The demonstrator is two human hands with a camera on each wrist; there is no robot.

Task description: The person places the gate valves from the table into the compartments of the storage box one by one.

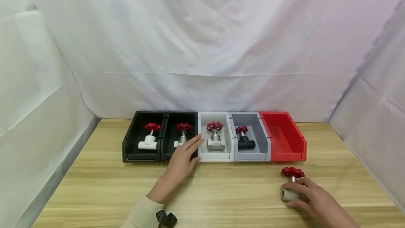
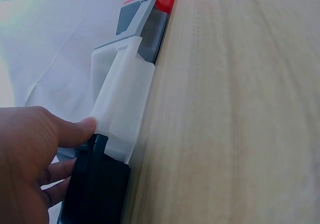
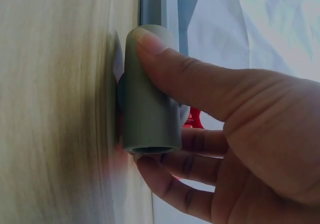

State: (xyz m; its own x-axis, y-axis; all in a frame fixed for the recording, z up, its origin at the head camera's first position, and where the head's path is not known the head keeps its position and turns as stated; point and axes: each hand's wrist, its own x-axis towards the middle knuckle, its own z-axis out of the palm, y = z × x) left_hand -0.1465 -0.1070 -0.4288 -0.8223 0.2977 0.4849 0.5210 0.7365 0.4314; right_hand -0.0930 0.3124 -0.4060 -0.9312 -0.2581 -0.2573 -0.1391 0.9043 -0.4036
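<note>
My right hand [image 1: 317,200] holds a grey plastic valve [image 1: 288,195] with a red handwheel, in front of the red bin [image 1: 281,156]. In the right wrist view, the thumb lies along its pipe-like body and the fingers are around the other side. My left hand [image 1: 180,161] rests with fairly straight fingers at the border of the second black bin [image 1: 167,157] and the white bin [image 1: 216,157]. It partly hides a metal valve [image 1: 182,138] in that black bin. The left thumb touches the bin's front edge in the left wrist view.
The bins stand side by side against a white cloth [image 1: 205,45]. A white valve [image 1: 148,141] lies in the first black bin, a metal valve [image 1: 216,141] in the white one, and a black valve [image 1: 246,144] in the grey bin [image 1: 253,157]. The wooden table [image 1: 227,192] extends in front.
</note>
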